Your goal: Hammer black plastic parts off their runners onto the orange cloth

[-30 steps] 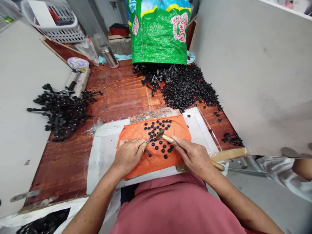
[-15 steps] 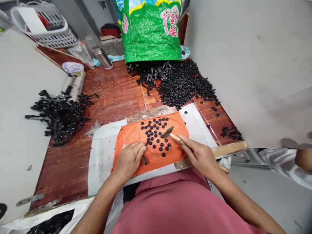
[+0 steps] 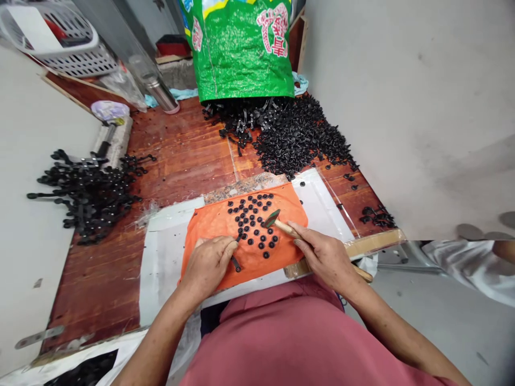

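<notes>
My left hand point(image 3: 211, 262) is closed on a small black strip point(image 3: 236, 264) with round ends, one end over the black round pieces. In my right hand point(image 3: 322, 252) is the wooden handle of a small hammer point(image 3: 272, 217), its greenish head just above the orange cloth point(image 3: 219, 217). Several black round pieces point(image 3: 256, 232) stand spread over the cloth, between my two hands. Beneath the cloth lie a white sheet point(image 3: 159, 252) and a speckled stone slab point(image 3: 241, 185).
A heap of linked black strips point(image 3: 90, 195) lies on the left of the wooden table point(image 3: 177, 145). Small black pieces point(image 3: 298, 139) pile up below a green bag point(image 3: 245, 59) at the back. A steel flask point(image 3: 163, 95) and a white basket point(image 3: 76, 59) stand at the back left.
The whole view has shifted slightly, so things sit a little further left. Both hands keep nearly the same place over the cloth, still gripping the strip and the hammer.
</notes>
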The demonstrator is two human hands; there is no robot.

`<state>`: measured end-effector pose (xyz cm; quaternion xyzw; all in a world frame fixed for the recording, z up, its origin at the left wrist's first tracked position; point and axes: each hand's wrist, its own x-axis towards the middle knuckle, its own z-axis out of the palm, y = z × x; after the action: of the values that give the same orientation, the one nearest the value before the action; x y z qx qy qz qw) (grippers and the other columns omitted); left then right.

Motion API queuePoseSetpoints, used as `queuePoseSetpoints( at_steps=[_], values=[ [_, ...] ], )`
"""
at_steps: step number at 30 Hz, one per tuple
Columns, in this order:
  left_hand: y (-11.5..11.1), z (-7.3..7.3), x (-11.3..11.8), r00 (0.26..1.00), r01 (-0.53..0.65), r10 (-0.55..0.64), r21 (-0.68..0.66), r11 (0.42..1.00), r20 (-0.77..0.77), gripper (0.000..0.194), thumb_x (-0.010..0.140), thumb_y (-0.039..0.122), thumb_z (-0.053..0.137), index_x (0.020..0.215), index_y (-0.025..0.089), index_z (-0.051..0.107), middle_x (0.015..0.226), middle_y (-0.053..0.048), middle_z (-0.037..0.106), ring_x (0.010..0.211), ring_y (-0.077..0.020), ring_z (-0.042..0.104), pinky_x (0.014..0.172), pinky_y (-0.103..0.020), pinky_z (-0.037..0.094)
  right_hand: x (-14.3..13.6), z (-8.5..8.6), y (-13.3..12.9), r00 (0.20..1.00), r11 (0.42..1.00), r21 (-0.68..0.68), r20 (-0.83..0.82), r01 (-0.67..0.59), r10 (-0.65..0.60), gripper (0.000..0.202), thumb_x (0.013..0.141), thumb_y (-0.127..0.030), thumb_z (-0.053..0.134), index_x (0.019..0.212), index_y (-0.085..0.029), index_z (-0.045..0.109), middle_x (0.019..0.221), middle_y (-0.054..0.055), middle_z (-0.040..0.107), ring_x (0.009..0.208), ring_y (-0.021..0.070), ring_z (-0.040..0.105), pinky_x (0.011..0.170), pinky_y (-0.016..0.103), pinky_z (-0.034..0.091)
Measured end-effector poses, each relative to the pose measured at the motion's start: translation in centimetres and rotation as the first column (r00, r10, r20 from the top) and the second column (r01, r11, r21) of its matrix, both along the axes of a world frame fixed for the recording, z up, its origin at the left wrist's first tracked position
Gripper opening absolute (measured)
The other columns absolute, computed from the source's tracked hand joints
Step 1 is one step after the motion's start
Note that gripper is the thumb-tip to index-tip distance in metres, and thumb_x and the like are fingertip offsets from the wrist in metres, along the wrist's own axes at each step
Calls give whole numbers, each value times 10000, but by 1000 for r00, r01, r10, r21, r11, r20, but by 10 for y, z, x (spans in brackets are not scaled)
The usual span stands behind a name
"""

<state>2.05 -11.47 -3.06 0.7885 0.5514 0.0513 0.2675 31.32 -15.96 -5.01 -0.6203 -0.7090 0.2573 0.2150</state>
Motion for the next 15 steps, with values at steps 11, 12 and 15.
queuePoseSetpoints(
  at_steps=[11, 12, 15],
  values=[
    [-3, 0, 2, 996, 31, -24, 78, 996, -87, 455, 1051, 420, 299, 738, 224, 565, 767, -17, 684, 752, -207, 633, 775, -365, 364, -1, 0, -2, 1000, 1000, 8, -2, -1, 1, 428, 1049, -289, 496, 1472, -289, 555, 1205, 37, 772, 982, 228, 758, 797, 320, 565],
    [-5, 0, 3, 992, 39, -24, 121, 992, -123, 450, 1051, 414, 308, 750, 224, 583, 782, -26, 696, 758, -213, 638, 781, -373, 362, -1, 1, -2, 1000, 1000, 6, -4, -2, 2, 427, 1050, -289, 494, 1473, -287, 554, 1200, 37, 773, 980, 227, 757, 794, 319, 563],
    [-7, 2, 5, 980, 67, -26, 203, 977, -199, 427, 1044, 394, 350, 747, 226, 606, 770, -39, 711, 741, -221, 642, 776, -380, 364, -2, 4, -1, 1000, 1000, 4, 4, -14, 14, 426, 1054, -286, 490, 1477, -290, 547, 1185, 31, 776, 968, 220, 755, 788, 311, 555]
  ],
)
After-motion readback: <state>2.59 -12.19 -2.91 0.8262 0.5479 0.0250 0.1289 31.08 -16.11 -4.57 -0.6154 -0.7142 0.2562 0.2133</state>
